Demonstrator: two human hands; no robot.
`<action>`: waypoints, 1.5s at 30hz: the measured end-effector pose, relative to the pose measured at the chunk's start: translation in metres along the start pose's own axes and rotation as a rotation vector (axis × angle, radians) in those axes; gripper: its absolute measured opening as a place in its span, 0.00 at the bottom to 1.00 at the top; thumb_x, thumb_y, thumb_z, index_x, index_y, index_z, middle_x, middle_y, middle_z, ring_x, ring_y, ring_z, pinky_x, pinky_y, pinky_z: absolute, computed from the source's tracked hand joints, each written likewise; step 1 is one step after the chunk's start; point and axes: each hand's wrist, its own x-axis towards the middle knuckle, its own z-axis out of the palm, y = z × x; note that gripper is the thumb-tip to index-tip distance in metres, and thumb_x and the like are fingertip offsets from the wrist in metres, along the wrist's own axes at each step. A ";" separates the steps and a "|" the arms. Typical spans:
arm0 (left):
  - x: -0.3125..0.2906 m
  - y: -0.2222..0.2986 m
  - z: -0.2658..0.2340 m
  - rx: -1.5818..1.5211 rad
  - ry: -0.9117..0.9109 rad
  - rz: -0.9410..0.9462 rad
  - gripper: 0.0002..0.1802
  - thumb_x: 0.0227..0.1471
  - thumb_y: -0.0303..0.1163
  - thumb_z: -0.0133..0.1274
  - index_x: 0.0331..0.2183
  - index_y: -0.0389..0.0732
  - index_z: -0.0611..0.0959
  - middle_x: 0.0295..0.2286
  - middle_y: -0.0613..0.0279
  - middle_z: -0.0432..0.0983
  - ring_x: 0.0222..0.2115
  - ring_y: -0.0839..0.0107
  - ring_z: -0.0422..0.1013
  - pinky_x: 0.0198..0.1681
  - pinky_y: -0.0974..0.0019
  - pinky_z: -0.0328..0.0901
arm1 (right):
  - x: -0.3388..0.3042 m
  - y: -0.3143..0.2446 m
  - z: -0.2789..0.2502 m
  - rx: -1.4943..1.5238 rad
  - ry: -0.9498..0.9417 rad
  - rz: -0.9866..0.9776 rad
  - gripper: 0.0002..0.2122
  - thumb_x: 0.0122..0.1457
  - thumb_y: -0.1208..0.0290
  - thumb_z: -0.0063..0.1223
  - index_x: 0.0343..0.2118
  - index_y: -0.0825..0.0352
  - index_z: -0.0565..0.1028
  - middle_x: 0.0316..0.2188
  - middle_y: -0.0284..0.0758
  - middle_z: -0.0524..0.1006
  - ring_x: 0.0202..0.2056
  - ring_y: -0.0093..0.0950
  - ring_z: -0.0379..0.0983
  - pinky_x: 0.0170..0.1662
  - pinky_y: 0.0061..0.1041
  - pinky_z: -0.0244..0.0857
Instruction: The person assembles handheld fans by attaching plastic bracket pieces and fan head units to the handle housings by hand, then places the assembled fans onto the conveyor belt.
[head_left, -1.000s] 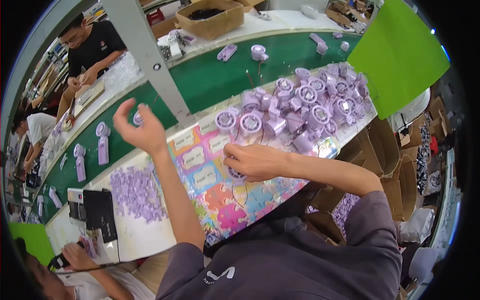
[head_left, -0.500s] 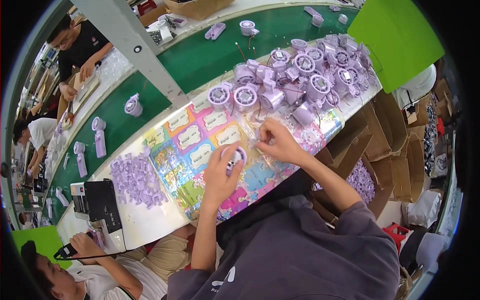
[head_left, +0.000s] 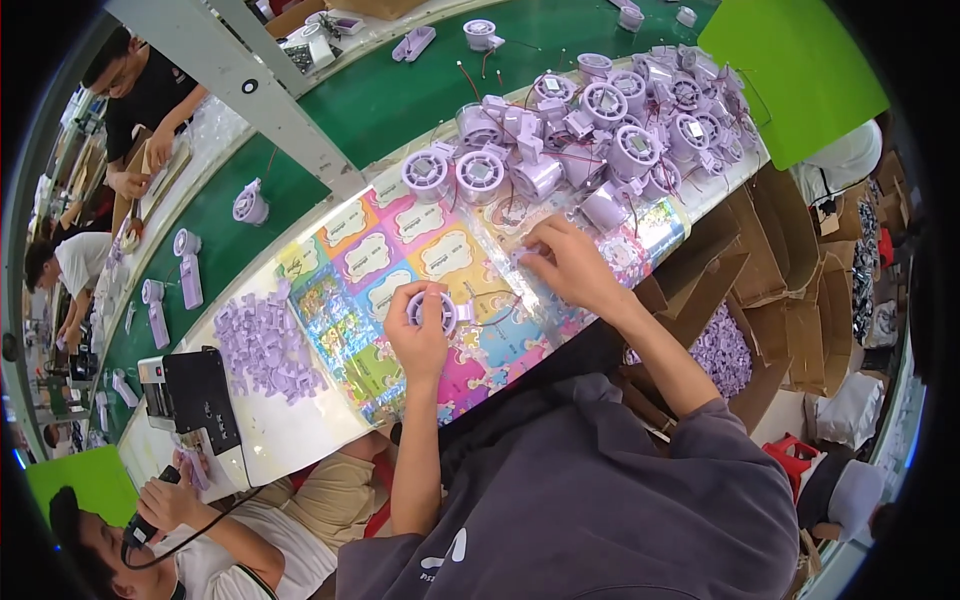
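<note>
My left hand [head_left: 418,335] is closed round a lilac fan housing [head_left: 452,314], a round plastic ring with a short neck pointing right. Thin dark wires trail from that neck toward the right. My right hand [head_left: 572,268] is pinched a little farther off, its fingertips on a small lilac plastic piece [head_left: 521,256] that they partly hide. Both hands are above a colourful printed mat [head_left: 478,372], beside a strip of clear film. Beyond them lies a heap of similar lilac fan housings [head_left: 605,105] with red and black wires.
Small lilac parts [head_left: 262,345] are piled left of the mat, near a black device [head_left: 200,400]. A green conveyor [head_left: 330,115] curves behind with scattered housings. Cardboard boxes [head_left: 770,270] stand at the right. A co-worker's hand [head_left: 168,500] holds a black corded tool at the lower left.
My left hand has moved left and turned the fan housing, so its neck and wires now show. My right hand has risen slightly away. The co-worker's tool has tilted up.
</note>
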 end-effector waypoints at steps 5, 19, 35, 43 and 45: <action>-0.004 -0.007 0.006 0.029 0.144 0.002 0.08 0.59 0.29 0.55 0.35 0.34 0.80 0.28 0.64 0.79 0.27 0.79 0.71 0.32 0.73 0.67 | -0.010 -0.031 0.009 0.143 -0.001 0.178 0.13 0.55 0.71 0.62 0.41 0.70 0.74 0.31 0.39 0.76 0.29 0.37 0.74 0.33 0.32 0.67; -0.030 -0.008 0.023 0.276 0.400 0.318 0.12 0.51 0.26 0.63 0.36 0.34 0.78 0.38 0.57 0.74 0.40 0.67 0.71 0.45 0.65 0.66 | -0.018 -0.072 0.071 0.442 0.004 0.225 0.08 0.61 0.74 0.56 0.40 0.71 0.75 0.30 0.37 0.77 0.30 0.21 0.74 0.32 0.20 0.66; -0.037 0.029 -0.014 0.074 -0.084 0.241 0.07 0.52 0.23 0.59 0.35 0.33 0.84 0.38 0.54 0.78 0.41 0.66 0.74 0.47 0.65 0.66 | -0.032 -0.098 0.036 0.562 -0.029 0.000 0.11 0.58 0.74 0.60 0.41 0.72 0.75 0.34 0.39 0.77 0.30 0.30 0.75 0.33 0.26 0.69; -0.040 0.032 -0.017 -0.008 -0.152 0.339 0.07 0.49 0.24 0.59 0.33 0.33 0.84 0.37 0.54 0.78 0.42 0.65 0.71 0.49 0.63 0.63 | -0.038 -0.098 0.027 0.731 -0.107 0.054 0.10 0.58 0.75 0.61 0.40 0.72 0.75 0.33 0.35 0.77 0.31 0.23 0.72 0.35 0.23 0.66; -0.040 0.034 -0.012 -0.040 -0.169 0.315 0.07 0.49 0.23 0.59 0.33 0.33 0.83 0.36 0.54 0.79 0.41 0.66 0.71 0.49 0.64 0.64 | -0.041 -0.093 0.024 0.771 -0.160 0.089 0.09 0.59 0.75 0.60 0.40 0.71 0.75 0.35 0.33 0.77 0.33 0.19 0.71 0.37 0.21 0.65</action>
